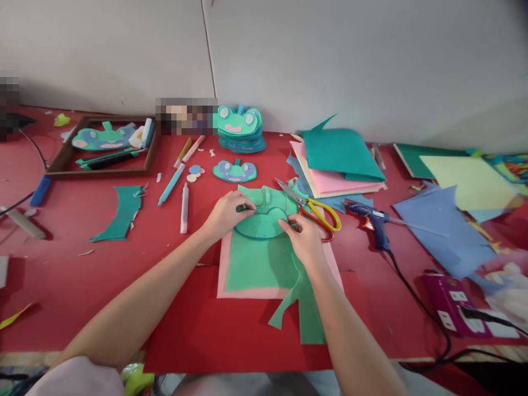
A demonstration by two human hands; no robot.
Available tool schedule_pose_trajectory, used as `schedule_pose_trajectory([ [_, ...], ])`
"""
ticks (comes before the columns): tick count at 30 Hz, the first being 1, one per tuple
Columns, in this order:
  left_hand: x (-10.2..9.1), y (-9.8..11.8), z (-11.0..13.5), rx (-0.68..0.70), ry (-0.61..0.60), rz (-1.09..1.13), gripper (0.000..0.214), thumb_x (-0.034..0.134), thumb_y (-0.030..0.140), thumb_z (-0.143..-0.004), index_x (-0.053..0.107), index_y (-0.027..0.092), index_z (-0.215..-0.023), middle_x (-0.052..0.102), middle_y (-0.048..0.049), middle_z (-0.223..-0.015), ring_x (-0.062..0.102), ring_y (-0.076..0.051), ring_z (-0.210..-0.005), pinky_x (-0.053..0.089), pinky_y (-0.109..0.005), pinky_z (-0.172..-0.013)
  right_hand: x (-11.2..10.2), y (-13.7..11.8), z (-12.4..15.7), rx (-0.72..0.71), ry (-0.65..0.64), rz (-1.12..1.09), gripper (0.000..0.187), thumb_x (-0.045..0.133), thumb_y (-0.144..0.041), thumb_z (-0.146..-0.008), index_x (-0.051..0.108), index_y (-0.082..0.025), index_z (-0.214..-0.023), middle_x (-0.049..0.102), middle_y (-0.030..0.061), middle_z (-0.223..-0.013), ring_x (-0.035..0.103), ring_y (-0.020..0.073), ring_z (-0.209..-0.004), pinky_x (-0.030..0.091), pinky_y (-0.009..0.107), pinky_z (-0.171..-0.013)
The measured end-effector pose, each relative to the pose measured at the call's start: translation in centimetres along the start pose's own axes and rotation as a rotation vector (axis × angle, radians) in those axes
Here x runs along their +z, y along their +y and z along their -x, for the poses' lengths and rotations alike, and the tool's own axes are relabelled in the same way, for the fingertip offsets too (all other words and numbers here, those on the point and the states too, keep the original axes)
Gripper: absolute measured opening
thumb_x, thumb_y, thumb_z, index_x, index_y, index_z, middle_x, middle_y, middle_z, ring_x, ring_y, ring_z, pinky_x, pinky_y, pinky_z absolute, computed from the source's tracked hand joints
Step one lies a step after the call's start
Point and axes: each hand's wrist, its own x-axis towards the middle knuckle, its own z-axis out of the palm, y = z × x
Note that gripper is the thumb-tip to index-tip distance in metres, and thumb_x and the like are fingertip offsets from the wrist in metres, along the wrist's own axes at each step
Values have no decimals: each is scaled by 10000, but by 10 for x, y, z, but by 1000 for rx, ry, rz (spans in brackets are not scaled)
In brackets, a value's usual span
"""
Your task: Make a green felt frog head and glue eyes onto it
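A green frog-head-shaped craft cutout [260, 225] with a darker outlined edge lies over a light green sheet [258, 269]. My left hand [228, 214] pinches its upper left edge, the fingers closed. At its right edge, my right hand [304, 234] grips it between thumb and fingers. Beneath the green sheet is a pink sheet [221, 280]. Just beyond my right hand rest scissors [324, 214] with yellow and red handles, their blades pointing up and left. Cut green scraps [311, 316] hang below my right wrist.
Finished frog faces [240, 129] are stacked at the back, with another face [235, 171] in front. A brown tray [103, 173] stands at left, near markers [171, 186]. To the right are a blue glue gun [373, 220], its cord, folded felt [342, 154] and a purple power strip [449, 305].
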Motion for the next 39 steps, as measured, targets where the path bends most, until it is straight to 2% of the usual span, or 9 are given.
schedule_pose_trajectory([
  [9,1,-3,4,47,89,60,100,568,263,-791,634,191,-771,607,-15,-801,555,-136,-762,444,-245,-700,3,-4,1,-14,21,-7,354,538,-523,-741,581,-174,-778,606,41,-707,537,173,-640,407,281,-615],
  [18,-9,-8,1,-241,486,431,94,618,256,-719,616,163,-701,616,4,-668,564,-110,-634,460,-228,-656,3,-3,0,55,-9,-63,370,535,-546,-733,556,-180,-784,551,-2,-582,492,140,-473,375,259,-487],
  [23,-35,-31,2,-338,745,890,132,609,316,-742,572,191,-720,585,14,-666,559,-77,-612,466,-202,-650,2,-2,-1,83,4,-137,391,553,-564,-713,537,-182,-793,496,-37,-524,463,123,-398,359,246,-432],
  [26,-51,-43,10,-482,869,1039,297,447,479,-830,562,213,-766,626,-25,-841,591,-96,-722,476,-218,-654,3,-1,-1,83,23,-192,400,570,-568,-701,536,-181,-795,500,-40,-524,469,118,-408,370,243,-446],
  [29,-54,-37,19,-576,988,848,246,421,422,-844,547,214,-806,616,-40,-976,592,-149,-896,485,-280,-738,4,-2,0,75,48,-261,386,578,-555,-706,524,-184,-801,488,-51,-515,465,115,-414,368,239,-451],
  [30,-52,-30,22,-560,1045,710,132,532,338,-793,538,210,-826,605,-33,-987,581,-158,-937,479,-288,-780,4,-2,0,67,54,-272,374,580,-546,-710,518,-187,-796,481,-55,-509,463,113,-415,365,237,-452],
  [32,-46,-11,25,-395,1127,446,309,674,170,-657,521,220,-920,554,-19,-1095,544,-160,-1021,456,-294,-861,4,-3,1,51,59,-276,352,583,-528,-716,514,-190,-784,477,-59,-507,459,108,-417,359,233,-455],
  [35,-37,17,25,-230,996,293,414,638,124,-696,488,270,-1054,505,-5,-1200,464,-145,-1151,403,-318,-967,4,-5,2,43,52,-264,335,578,-514,-723,521,-189,-784,488,-54,-525,455,104,-422,359,233,-461],
  [39,-24,32,21,-256,899,319,288,571,176,-770,511,221,-1048,549,-35,-1154,503,-152,-1107,393,-349,-977,2,-8,3,41,55,-254,334,565,-516,-728,517,-189,-778,482,-51,-530,455,109,-427,361,241,-470],
])
